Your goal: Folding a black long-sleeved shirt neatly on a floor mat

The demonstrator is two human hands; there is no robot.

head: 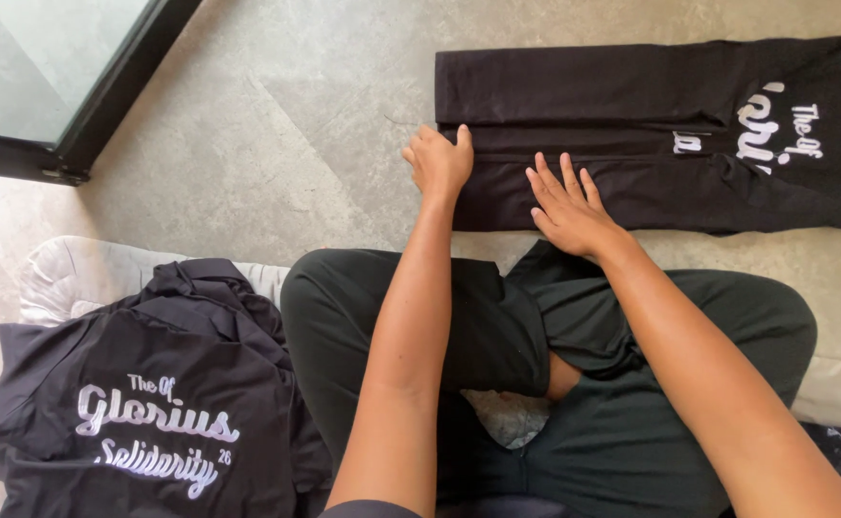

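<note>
Both hands flat on folded shirt (631, 134)

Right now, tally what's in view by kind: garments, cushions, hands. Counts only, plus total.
Black printed shirts: 2, one folded shirt flat on the floor under both hands, one crumpled pile beside the person's knee
Pale cushions: 1, the cushion under that pile
Hands: 2, left hand and right hand, both flat on the folded shirt
Total: 5

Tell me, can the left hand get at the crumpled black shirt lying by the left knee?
Probably yes. The left hand rests on the folded black shirt and holds nothing; the crumpled black shirt lies uncovered beside the left leg, with nothing between them.
</note>
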